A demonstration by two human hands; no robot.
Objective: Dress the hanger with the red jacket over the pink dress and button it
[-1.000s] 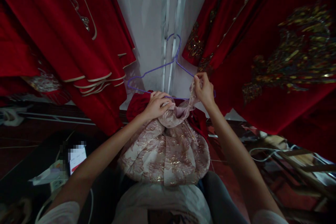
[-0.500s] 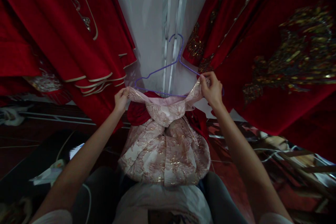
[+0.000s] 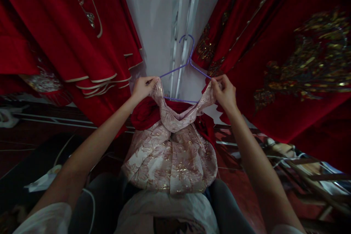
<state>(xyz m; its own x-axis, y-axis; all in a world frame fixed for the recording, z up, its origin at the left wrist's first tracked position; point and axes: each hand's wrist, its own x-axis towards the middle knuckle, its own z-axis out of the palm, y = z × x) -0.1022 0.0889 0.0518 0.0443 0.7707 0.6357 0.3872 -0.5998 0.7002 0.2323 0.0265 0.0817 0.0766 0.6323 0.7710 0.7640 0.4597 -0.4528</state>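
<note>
Two shoulder straps [image 3: 157, 91] of a pink brocade dress [image 3: 171, 161] are held up and apart in front of a seated person; the left hand [image 3: 141, 88] has one strap's top pinched between thumb and fingers, and the right hand [image 3: 226, 93] grips the other likewise, its fingers bent; the dress lies bunched over the lap [image 3: 230, 204], its full lower part spread between both thighs, its rounded near edge against the pale shirt [image 3: 168, 210], its open neckline sagging between the straps beyond the lap's far edge; a purple hanger [image 3: 175, 69] stands behind the neckline, its hook upward, its sloping arms running down to the two hands, its lower bar between the straps; I cannot tell whether the fingers pinch the hanger too; dark red cloth [image 3: 144, 115] shows behind the bodice; red garments with pale trim [image 3: 90, 55] hang on the left, and sequined red ones [image 3: 301, 65] on the right; on a dark bench [image 3: 41, 159], white paper [image 3: 42, 181] lies beside the left forearm; a white cable [image 3: 94, 206] curves near the left thigh.
</note>
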